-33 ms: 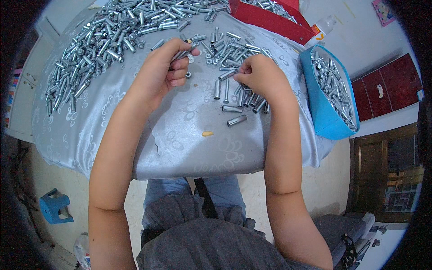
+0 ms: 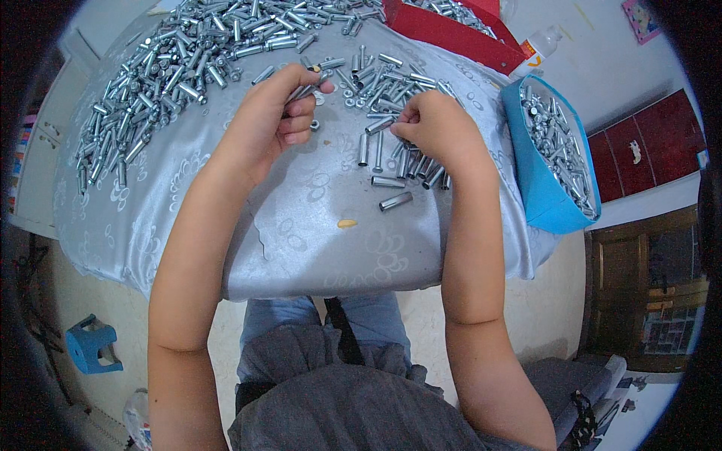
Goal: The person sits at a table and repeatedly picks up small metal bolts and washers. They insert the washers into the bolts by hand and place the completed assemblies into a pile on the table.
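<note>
Left hand [image 2: 277,113] gripping silver metal cylinder [image 2: 302,92]; right hand [image 2: 436,126] curling, contents unclear; shiny metal tubes [image 2: 395,201] lying toward table's [image 2: 316,259] right edge.

Left hand [image 2: 274,113] covered most of its metal part [image 2: 303,92]. Right hand [image 2: 440,128] hid its pinch; couldn't tell if it held anything. Top edge cropped red box [image 2: 451,37] and big bolt pile [image 2: 184,64].

A: What place surrounds you?
B: Apparently a home: a patterned silvery tablecloth [image 2: 301,259] lies before you, a blue stool [image 2: 84,348] at your left, a brown wooden door [image 2: 618,279] at right.
</note>
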Demonstrator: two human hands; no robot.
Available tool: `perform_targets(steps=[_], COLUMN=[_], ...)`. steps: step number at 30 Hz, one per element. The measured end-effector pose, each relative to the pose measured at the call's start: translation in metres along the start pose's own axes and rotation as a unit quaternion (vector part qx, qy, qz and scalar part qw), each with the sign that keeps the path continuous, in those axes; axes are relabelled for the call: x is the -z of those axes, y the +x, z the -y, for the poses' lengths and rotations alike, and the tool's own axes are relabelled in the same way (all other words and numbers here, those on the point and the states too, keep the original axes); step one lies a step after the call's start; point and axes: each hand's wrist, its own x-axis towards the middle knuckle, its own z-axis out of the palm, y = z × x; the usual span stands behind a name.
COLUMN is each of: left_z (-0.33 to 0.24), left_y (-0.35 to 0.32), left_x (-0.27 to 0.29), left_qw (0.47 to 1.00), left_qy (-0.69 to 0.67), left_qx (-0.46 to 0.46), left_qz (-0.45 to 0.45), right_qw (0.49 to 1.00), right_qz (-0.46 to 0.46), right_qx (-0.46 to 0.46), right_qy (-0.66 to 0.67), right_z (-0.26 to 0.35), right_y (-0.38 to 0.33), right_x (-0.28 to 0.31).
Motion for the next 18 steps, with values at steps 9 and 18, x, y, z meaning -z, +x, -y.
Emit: perform_targets(steps=[9, 18], left_z=[0.001, 0.002], left_y=[0.001, 0.000], left_x=[-0.001, -0.002], left_qw=[1.000, 0.999], left_qy=[0.003, 0.033], left_qx=[0.000, -0.003], left_qz=[-0.010, -0.029], right_qw=[0.992, 0.881], right_qz=[-0.073, -0.038], right_qx=[0.057, 0.167], right_qy=[0.088, 0.441], right_z=[0.001, 0.036], right_y=[0.003, 0.002], right_x=[-0.003, -0.005])
